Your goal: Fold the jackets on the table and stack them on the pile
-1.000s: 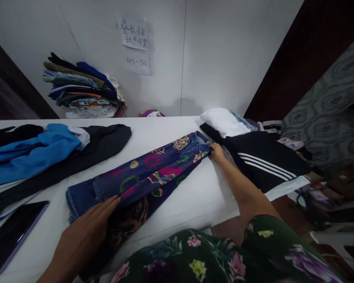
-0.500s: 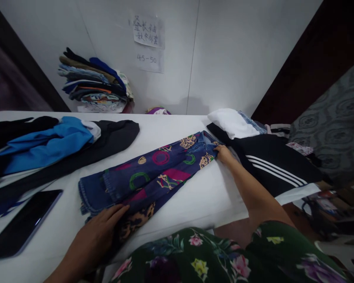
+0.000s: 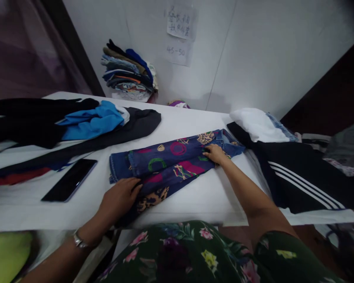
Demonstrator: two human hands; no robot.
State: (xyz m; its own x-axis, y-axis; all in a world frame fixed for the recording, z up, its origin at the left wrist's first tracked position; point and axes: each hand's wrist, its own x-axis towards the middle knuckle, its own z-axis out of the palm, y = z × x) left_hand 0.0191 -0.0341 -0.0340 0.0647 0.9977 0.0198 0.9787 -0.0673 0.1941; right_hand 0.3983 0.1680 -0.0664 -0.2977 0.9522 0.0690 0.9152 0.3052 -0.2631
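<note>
A pair of blue patterned jeans (image 3: 177,161), printed with rings, magenta patches and tan figures, lies lengthwise folded on the white table (image 3: 191,120). Its hem points left and its waist points right. My left hand (image 3: 122,196) rests on the near edge by the hem, thumb and fingers apart, fingertips on the cloth. On the upper part just below the waistband lies my right hand (image 3: 215,153), its fingers spread against the fabric. The undersides of both hands are hidden.
A black phone (image 3: 70,181) lies at left, below a heap with blue cloth (image 3: 96,120) and dark garments. To the right are black striped trousers (image 3: 301,173) and a white garment (image 3: 256,124). Folded clothes (image 3: 128,74) are stacked by the wall, under paper signs (image 3: 179,35).
My right hand has left the waistband corner and moved left onto the upper part of the jeans. My left hand stays near the hem. The view has shifted, bringing the left wrist's watch into sight.
</note>
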